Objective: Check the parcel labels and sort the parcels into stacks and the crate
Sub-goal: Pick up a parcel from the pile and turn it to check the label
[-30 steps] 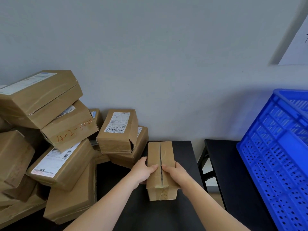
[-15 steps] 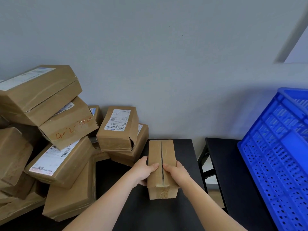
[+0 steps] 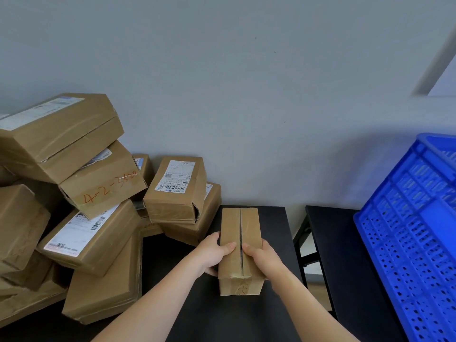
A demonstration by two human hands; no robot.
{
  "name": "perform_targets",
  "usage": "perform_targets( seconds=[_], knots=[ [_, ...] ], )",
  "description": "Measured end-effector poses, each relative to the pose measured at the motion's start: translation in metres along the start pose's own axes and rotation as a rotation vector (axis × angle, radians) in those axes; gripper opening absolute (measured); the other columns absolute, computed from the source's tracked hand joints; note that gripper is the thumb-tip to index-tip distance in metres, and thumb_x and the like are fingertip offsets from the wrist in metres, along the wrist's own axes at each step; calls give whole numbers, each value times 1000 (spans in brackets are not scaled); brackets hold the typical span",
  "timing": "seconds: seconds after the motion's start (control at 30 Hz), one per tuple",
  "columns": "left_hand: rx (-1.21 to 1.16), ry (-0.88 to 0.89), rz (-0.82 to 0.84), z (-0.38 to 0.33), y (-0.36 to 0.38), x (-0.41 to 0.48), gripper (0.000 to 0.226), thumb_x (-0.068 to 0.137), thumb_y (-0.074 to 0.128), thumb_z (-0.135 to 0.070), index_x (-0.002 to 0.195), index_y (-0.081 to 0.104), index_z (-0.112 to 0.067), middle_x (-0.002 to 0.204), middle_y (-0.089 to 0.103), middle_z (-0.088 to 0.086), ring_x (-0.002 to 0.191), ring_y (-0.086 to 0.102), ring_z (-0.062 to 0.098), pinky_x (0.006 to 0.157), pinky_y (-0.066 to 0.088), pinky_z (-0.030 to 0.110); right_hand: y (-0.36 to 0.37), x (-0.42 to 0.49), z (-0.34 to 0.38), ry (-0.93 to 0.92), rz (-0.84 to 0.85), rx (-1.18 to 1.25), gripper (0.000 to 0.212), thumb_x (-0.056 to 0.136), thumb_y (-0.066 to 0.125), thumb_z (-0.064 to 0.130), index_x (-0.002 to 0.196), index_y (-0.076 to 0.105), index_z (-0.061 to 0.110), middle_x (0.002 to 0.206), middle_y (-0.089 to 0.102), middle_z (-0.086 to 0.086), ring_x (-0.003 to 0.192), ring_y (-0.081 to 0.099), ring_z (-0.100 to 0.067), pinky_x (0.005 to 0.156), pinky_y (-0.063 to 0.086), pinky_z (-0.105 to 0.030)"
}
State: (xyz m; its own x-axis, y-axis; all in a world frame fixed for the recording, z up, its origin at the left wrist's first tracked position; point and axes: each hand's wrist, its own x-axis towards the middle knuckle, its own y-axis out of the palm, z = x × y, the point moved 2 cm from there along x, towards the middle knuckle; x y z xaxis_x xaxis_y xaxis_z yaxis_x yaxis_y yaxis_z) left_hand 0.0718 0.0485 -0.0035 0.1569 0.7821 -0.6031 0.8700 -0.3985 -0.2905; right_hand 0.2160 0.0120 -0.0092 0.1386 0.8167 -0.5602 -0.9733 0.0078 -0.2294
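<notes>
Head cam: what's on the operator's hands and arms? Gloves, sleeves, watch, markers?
Nothing worn that shows. Left hand and right hand have no gloves, rings or tape. Left forearm and right forearm have no sleeves, watch, bands or markers as far as the frame shows. Anything higher up is out of view.

Both bare forearms are stretched forward and drawn together. A parcel (image 3: 250,225) is gripped between the left hand (image 3: 212,253) and right hand (image 3: 263,255), fingers curled down its sides, thumbs laid on top.
</notes>
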Motion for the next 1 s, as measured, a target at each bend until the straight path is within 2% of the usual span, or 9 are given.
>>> perform_targets(
  seconds=[0.07,0.23,0.43,0.57,0.67,0.8,0.93,1.0],
  knots=[
    [10,0,0,0,1,-1,63,92,58,-32,146,26,-24,139,44,4,125,47,27,90,50,48,0,1,-1,8,-2,6,58,93,58,33,141,30,15,124,53,-3,104,54,-18,92,43,-34],
    [32,3,3,-2,1,-5,63,93,57,-33,147,26,-23,140,44,4,125,46,26,88,51,45,1,0,-2,60,-11,73,56,92,59,32,140,32,17,112,53,0,100,54,-19,94,44,-38],
    [10,7,12,-5,4,-8,67,92,57,-38,148,25,-24,141,43,3,126,46,25,89,51,46,-6,-5,3,114,-3,122,59,88,65,31,138,36,17,118,54,-5,100,54,-22,87,45,-37],
    [-97,31,13,-13,3,-11,64,92,56,-43,146,27,-26,135,47,0,116,50,21,88,51,46,-9,-3,6,75,-43,149,68,85,67,39,140,34,17,124,53,-6,109,53,-25,97,45,-42],
    [-149,48,-12,-19,4,-12,67,89,55,-51,143,25,-25,127,47,-1,109,49,19,90,48,45,-12,-2,11,44,-78,186,68,85,63,45,140,34,18,124,53,-6,109,53,-25,98,45,-44],
    [-234,68,-33,-24,4,-10,80,81,52,-68,142,26,-24,137,43,1,124,45,24,103,40,51,-18,-3,21,-13,-130,228,69,86,55,57,139,34,18,127,51,-5,112,51,-24,99,42,-43],
    [-318,81,-25,-33,3,-12,102,59,45,-84,144,24,-29,144,40,1,132,39,28,107,32,58,-23,0,24,-37,-169,282,72,85,45,68,137,37,19,130,51,-5,117,49,-26,104,38,-47],
    [-340,81,-28,-37,3,-14,105,58,40,-85,146,21,-30,148,36,2,136,34,30,109,27,60,-23,2,25,-52,-182,308,75,83,42,72,136,41,18,128,53,-4,115,51,-25,105,38,-50]
  ],
)
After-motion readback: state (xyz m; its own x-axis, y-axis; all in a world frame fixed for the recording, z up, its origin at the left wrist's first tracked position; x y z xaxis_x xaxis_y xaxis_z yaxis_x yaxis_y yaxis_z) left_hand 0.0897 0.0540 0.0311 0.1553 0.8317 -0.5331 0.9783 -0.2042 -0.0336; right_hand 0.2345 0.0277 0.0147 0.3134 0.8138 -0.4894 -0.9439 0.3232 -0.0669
